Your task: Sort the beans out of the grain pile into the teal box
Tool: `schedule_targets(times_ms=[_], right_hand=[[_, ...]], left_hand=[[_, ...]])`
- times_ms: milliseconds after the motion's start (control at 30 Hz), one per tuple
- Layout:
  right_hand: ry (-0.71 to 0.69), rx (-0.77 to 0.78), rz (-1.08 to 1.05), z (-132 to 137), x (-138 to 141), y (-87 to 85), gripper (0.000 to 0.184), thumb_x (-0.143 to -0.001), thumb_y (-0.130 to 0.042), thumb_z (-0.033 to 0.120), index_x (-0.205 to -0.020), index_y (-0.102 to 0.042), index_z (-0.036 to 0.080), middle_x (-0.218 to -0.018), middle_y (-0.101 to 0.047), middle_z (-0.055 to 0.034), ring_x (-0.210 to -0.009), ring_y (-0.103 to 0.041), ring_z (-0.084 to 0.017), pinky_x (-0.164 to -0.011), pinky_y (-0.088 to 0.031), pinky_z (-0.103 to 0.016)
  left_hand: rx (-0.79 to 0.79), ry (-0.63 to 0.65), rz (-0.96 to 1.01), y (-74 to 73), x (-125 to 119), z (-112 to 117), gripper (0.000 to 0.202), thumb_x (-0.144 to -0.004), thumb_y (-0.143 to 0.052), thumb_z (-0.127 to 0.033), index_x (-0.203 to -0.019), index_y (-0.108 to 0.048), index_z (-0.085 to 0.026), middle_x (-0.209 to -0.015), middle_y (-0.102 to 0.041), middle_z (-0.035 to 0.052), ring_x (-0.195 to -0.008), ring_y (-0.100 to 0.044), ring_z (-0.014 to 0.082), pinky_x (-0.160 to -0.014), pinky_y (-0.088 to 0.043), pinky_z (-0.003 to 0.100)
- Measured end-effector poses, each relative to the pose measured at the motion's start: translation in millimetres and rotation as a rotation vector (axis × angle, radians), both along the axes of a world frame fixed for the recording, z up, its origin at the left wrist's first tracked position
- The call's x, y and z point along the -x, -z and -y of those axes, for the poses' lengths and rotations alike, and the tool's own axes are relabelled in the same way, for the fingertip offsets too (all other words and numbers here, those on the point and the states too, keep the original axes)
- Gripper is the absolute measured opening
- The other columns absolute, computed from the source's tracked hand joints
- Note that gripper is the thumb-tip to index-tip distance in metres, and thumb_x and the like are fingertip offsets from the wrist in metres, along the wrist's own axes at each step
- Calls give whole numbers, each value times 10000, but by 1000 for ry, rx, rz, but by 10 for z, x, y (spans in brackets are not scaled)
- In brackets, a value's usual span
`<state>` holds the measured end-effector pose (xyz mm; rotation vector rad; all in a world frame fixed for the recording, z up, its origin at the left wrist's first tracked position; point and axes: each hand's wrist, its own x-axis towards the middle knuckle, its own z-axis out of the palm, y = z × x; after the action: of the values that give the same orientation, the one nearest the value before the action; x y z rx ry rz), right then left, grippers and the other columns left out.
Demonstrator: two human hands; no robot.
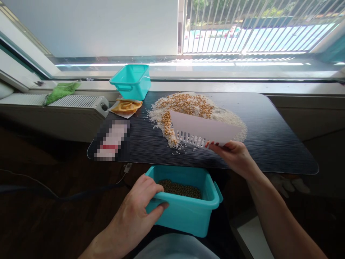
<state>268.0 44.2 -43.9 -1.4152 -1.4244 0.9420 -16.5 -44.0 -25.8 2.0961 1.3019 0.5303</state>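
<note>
My left hand (140, 205) grips the near left rim of a turquoise plastic bin (183, 216), held below the table's front edge. Small greenish-brown grains (180, 189), like dried peas or beans, cover the bin's bottom. A sheet of white card (205, 126) with a row of printed barcode-like marks is pinched by its lower edge in my right hand (237, 156). The card is tilted over a spread pile of white rice-like grains (229, 120) and round golden-tan beads or peas (185, 102) on the dark table. It hides part of the pile.
At the table's back left stands a second turquoise bin (134, 82), beside an orange-yellow packet (125, 107). A blurred-out item (111, 140) lies at the left edge of the dark table (269, 144). A green cloth (62, 91) rests on the radiator (78, 101) under the window.
</note>
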Motion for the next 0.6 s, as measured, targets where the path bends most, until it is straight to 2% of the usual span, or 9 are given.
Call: schedule_targets(times_ms=[133, 300, 467, 600], right_hand=[[-44, 24, 51, -24, 44, 50, 230, -708, -689, 408, -755, -752, 192, -790, -750, -31, -759, -688, -244, -695, -540, -334], [-104, 66, 76, 22, 38, 19, 239, -717, -683, 406, -774, -755, 186, -806, -754, -32, -754, -692, -243, -677, -540, -318], [-73, 44, 46, 63, -29, -15, 263, -692, -705, 431, -780, -759, 190, -805, -755, -40, -771, -695, -253, -716, -548, -341], [-85, 75, 53, 110, -66, 4, 266, -686, -712, 420, -796, -762, 182, -820, -756, -47, -756, -697, -255, -690, -553, -335]], left_hand=[[11, 1, 11, -12, 0, 0, 96, -815, -532, -106, -843, -538, -198, -825, -535, 28, -878, -483, 206, -750, -469, 353], [33, 1, 15, -11, 2, -3, 105, -814, -541, -97, -853, -535, -195, -837, -523, 25, -879, -472, 204, -748, -459, 352], [22, 2, 21, 2, 1, 0, 100, -817, -547, -103, -851, -530, -196, -835, -526, 18, -887, -469, 202, -757, -454, 349], [-3, 2, 31, 6, -7, 2, 94, -823, -542, -108, -857, -527, -194, -828, -532, 16, -878, -470, 199, -750, -451, 344]])
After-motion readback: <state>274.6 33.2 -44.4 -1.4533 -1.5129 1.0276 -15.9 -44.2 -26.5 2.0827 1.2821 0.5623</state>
